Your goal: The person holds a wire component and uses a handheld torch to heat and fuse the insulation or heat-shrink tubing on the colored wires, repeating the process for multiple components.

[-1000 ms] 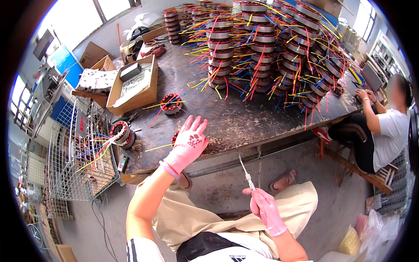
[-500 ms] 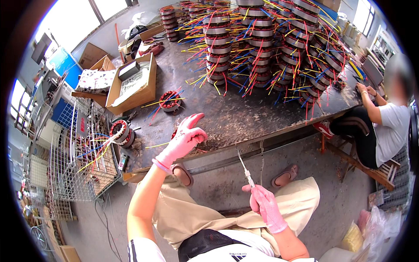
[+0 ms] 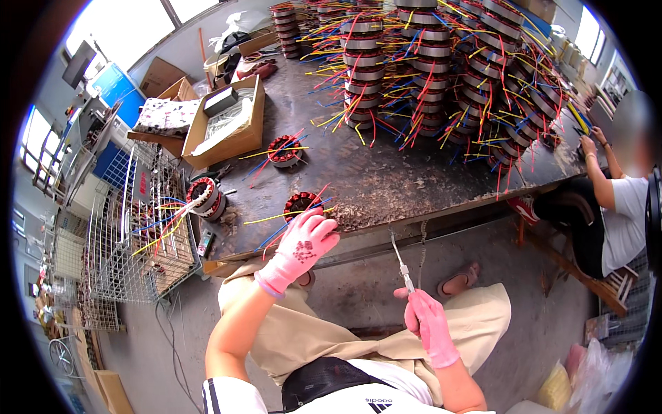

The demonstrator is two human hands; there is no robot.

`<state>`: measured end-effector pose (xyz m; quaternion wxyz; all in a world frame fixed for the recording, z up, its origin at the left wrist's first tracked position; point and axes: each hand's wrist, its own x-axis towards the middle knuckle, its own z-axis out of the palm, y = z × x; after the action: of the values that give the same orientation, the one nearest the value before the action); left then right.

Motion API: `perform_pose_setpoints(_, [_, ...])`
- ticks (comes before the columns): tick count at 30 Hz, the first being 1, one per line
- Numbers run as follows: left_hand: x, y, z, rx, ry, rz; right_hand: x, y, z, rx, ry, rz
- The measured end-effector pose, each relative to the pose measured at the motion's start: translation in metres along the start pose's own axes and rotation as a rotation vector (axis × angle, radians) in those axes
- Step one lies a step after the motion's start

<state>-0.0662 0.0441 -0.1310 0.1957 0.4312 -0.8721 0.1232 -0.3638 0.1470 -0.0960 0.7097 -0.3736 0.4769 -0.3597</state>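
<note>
Two pink-gloved hands, seated person at the near edge of a dark worn workbench (image 3: 414, 179). Left hand (image 3: 303, 245) reaches forward, fingers spread and loosely curled onto a stator core (image 3: 302, 203) with red, yellow and blue leads; core sits right at the bench's near edge. Fingertips touch the core's near side, no closed grasp visible. Right hand (image 3: 427, 324) is low over the lap, off the bench, fist closed round a thin metal tool (image 3: 401, 262) that points up and forward, tip just below the bench edge.

Open bench surface runs right of the held core along the near edge to the right corner. Another stator core (image 3: 284, 150) lies further in, well apart. A third one (image 3: 205, 199) sits at the bench's left corner, beside a wire basket rack (image 3: 131, 234) that closes off the left side. Cardboard box (image 3: 224, 127) at far left of the bench. Far half is crowded with tall stacks of stators (image 3: 441, 69), coloured leads spilling forward. A second person (image 3: 610, 200) sits at the right end, hands on the bench there. Bare floor between knees and bench.
</note>
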Motion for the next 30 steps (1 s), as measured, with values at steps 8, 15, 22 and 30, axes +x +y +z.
perform_pose_setpoints(8, [-0.063,-0.004,-0.025,0.191,0.184,-0.381,0.001,0.005,-0.013,-0.026,0.021,-0.024])
perform_pose_setpoints(15, [-0.082,-0.001,-0.024,0.265,0.102,-0.684,-0.001,0.004,-0.005,-0.072,-0.013,-0.035])
perform_pose_setpoints(22, [-0.057,0.023,-0.035,0.133,0.067,-0.763,-0.004,0.003,-0.004,-0.110,-0.003,-0.060])
perform_pose_setpoints(30, [-0.071,0.007,0.000,-1.407,0.401,-1.504,-0.007,0.002,0.001,-0.104,-0.022,-0.059])
